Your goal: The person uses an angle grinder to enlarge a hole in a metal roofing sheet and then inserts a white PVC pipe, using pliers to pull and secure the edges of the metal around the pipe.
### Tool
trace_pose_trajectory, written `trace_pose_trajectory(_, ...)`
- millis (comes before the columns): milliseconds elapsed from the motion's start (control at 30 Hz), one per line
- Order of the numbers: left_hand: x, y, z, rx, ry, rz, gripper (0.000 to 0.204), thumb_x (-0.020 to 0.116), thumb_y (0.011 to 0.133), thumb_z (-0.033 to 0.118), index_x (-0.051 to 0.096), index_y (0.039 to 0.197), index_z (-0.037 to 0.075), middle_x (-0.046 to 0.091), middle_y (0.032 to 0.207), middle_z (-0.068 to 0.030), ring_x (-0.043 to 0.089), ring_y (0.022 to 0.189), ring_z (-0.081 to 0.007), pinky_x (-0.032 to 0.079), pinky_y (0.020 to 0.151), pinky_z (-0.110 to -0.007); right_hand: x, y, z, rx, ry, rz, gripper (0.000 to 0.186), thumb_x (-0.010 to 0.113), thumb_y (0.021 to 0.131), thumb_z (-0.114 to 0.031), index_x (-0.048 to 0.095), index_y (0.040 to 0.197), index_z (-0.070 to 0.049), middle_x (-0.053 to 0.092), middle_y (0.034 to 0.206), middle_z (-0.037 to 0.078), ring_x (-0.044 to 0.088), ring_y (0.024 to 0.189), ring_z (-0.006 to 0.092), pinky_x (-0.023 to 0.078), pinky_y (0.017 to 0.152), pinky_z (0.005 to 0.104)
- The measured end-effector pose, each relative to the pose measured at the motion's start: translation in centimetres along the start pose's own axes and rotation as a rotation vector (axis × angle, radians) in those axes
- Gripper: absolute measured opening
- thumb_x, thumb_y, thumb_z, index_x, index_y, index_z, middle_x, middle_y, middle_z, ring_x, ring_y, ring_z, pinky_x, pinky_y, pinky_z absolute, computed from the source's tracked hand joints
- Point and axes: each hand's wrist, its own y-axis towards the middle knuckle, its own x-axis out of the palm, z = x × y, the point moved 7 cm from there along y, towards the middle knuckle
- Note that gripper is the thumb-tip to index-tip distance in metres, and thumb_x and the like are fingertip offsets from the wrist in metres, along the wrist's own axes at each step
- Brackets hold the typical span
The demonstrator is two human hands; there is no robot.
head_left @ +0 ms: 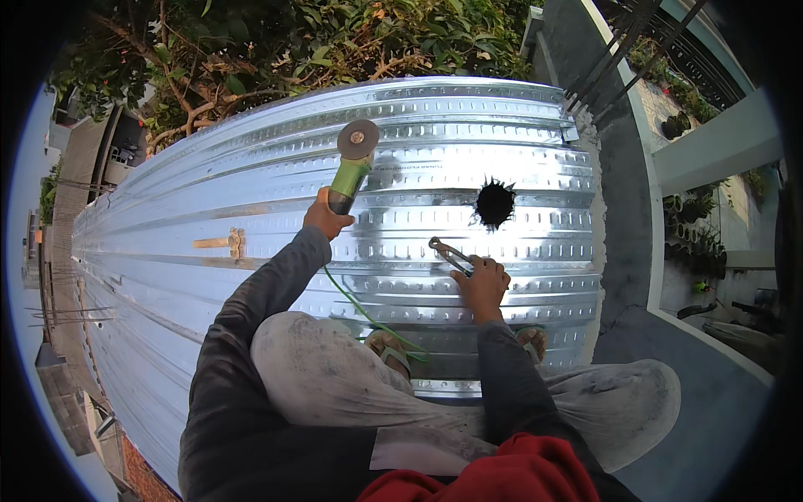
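A green angle grinder (348, 177) is gripped by my left hand (326, 216), its brown disc (358, 140) pointing away from me above the sheet. Its thin green cord (355, 303) trails back toward my feet. My right hand (484, 287) is closed around metal pliers (452, 256), whose rounded head points to the far left. Beneath both hands spreads ribbed, shiny metal sheeting (401, 226). Beyond the pliers shows a black jagged-edged spot (495, 203); I cannot tell whether it is a hole or glare.
A brown hammer (222, 243) lies on the sheeting left of the grinder. My sandalled feet (388, 350) rest close to me. Leafy branches (318, 42) border the far edge, and a grey wall (623, 209) with dark rebar (627, 46) stands at right.
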Motion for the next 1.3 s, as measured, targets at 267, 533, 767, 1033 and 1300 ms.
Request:
trace_pose_trajectory(267,5.2,7.9,-0.6,0.150,-0.206,0.008,0.075,0.091,0.066,0.020,0.055,0.130,0.008,0.065,0.116,-0.0176,0.065,0.108,-0.0356,0.051,0.095,-0.043,1.1,1.3,0.8,-0.089,0.131,-0.034,0.040,0.058,0.103,-0.040,0.066,0.109,0.000,0.071,0.089,0.014,0.067,0.079,0.0312,0.053,0.073,0.0480)
trace_pose_trajectory(533,3.7,9.0,-1.1,0.190,0.071,0.097,0.076,0.091,0.069,0.030,0.054,0.130,0.004,0.058,0.123,-0.0184,0.058,0.116,-0.0379,0.049,0.100,-0.045,1.8,0.5,-1.2,0.673,1.326,-0.496,0.037,0.050,0.104,-0.016,0.055,0.128,0.011,0.074,0.112,0.020,0.073,0.087,0.0229,0.058,0.064,0.0283)
trace_pose_trajectory(767,4.0,8.5,0.7,0.202,0.260,0.147,0.076,0.094,0.066,0.038,0.058,0.124,0.004,0.068,0.114,-0.0197,0.067,0.106,-0.0384,0.053,0.092,-0.048,1.8,1.9,-1.4,0.838,1.449,-0.552,0.028,0.048,0.099,-0.003,0.049,0.118,0.017,0.063,0.115,0.026,0.074,0.086,0.0380,0.070,0.068,0.0380)
trace_pose_trajectory(1033,3.9,9.3,0.3,0.160,0.222,0.105,0.118,0.095,0.063,0.051,0.036,0.154,0.003,0.054,0.139,-0.0229,0.052,0.131,-0.0386,0.044,0.110,-0.045,2.4,2.1,-2.3,0.911,1.338,-0.559,0.029,0.047,0.098,-0.003,0.048,0.116,0.020,0.061,0.111,0.025,0.074,0.085,0.0409,0.070,0.064,0.0397)
trace_pose_trajectory(1300,1.8,4.7,7.7,0.667,0.380,0.415,0.087,0.088,0.078,0.034,0.045,0.146,0.003,0.055,0.138,-0.0223,0.054,0.124,-0.0400,0.044,0.106,-0.045,3.5,2.2,-3.1,0.849,1.308,-0.483,0.031,0.048,0.099,-0.006,0.048,0.115,0.020,0.058,0.109,0.025,0.072,0.084,0.0377,0.069,0.060,0.0417)
